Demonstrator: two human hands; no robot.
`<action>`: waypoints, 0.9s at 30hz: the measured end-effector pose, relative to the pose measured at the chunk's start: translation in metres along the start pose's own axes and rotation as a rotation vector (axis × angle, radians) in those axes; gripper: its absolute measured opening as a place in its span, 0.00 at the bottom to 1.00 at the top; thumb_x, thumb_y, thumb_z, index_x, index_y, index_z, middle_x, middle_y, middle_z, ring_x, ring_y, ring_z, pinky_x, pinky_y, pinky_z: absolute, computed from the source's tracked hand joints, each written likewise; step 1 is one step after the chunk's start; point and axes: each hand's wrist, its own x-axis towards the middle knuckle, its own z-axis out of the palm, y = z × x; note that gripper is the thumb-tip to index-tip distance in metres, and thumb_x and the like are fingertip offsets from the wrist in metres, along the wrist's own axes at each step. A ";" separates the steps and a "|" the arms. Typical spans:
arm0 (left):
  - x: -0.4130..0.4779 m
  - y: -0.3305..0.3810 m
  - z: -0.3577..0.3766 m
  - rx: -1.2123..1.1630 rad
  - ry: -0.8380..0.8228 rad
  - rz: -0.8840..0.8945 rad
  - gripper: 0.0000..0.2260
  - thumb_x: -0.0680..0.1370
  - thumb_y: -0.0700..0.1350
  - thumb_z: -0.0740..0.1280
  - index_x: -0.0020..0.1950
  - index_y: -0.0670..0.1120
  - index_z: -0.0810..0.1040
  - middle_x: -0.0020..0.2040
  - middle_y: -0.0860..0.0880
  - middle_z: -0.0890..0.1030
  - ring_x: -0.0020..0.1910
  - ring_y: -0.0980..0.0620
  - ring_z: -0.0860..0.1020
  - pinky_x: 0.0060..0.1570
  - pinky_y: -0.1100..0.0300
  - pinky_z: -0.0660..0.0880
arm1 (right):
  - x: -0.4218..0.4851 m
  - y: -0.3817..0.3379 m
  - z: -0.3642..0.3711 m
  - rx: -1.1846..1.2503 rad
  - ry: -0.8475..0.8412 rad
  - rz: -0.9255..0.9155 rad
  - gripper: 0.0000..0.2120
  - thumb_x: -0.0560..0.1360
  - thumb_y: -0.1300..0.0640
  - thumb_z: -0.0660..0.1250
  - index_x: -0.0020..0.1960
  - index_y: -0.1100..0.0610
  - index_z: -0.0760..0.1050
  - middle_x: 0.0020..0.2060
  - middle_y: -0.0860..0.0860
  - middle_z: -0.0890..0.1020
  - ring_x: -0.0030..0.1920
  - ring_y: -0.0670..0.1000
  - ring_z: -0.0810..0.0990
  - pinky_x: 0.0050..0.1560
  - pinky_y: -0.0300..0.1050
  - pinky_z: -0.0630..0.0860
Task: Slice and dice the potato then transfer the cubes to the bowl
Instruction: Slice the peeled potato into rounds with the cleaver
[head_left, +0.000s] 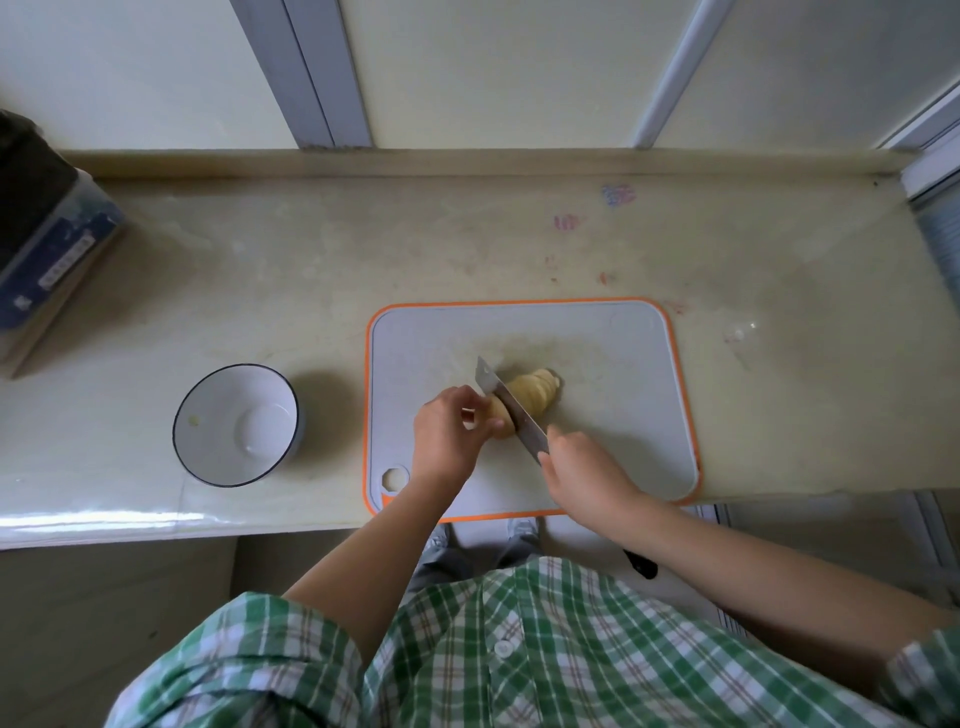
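Tabletop (311, 270): pale, marbled stone running along a cream wall with grey window frames; faint coloured smudges mark it behind the board.
Cutting board (623, 415): grey with an orange rim, lying at the near edge of the tabletop, right in front of the person.
Potato (530, 392): peeled and pale yellow, lying near the middle of the board; its right part is cut into thin slices that lean together, and its left part is whole.
Left hand (447, 436): rests on the uncut end of the potato, fingers curled round it.
Right hand (582, 467): fingers clamped on the knife's handle, over the near part of the board.
Knife (511, 410): broad steel blade set slantwise into the potato, between the slices and the left hand.
Bowl (236, 423): white with a dark rim, upright on the tabletop left of the board and apart from it; a small yellowish speck sits on its inner wall.
Box (47, 249): dark blue, at the far left of the tabletop.
Shirt (519, 649): green and white check, short-sleeved.
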 end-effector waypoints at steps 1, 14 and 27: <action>0.000 0.000 -0.001 -0.007 0.009 -0.005 0.10 0.68 0.45 0.77 0.44 0.45 0.80 0.46 0.49 0.83 0.42 0.52 0.81 0.42 0.62 0.74 | -0.001 0.003 0.004 0.009 0.007 -0.001 0.08 0.80 0.56 0.56 0.50 0.60 0.69 0.39 0.55 0.76 0.42 0.59 0.79 0.36 0.45 0.65; 0.001 0.001 -0.002 -0.033 -0.013 -0.024 0.10 0.68 0.45 0.77 0.43 0.45 0.80 0.44 0.50 0.83 0.42 0.54 0.81 0.38 0.73 0.70 | 0.015 -0.005 -0.026 0.041 0.180 -0.114 0.12 0.79 0.56 0.57 0.56 0.63 0.71 0.42 0.63 0.81 0.44 0.64 0.79 0.36 0.46 0.61; 0.002 -0.002 0.001 -0.036 -0.006 -0.020 0.10 0.67 0.45 0.78 0.43 0.46 0.79 0.45 0.50 0.84 0.41 0.54 0.81 0.42 0.64 0.74 | -0.010 -0.004 -0.033 0.005 0.075 -0.060 0.08 0.79 0.56 0.57 0.51 0.61 0.70 0.42 0.60 0.79 0.43 0.61 0.77 0.35 0.47 0.62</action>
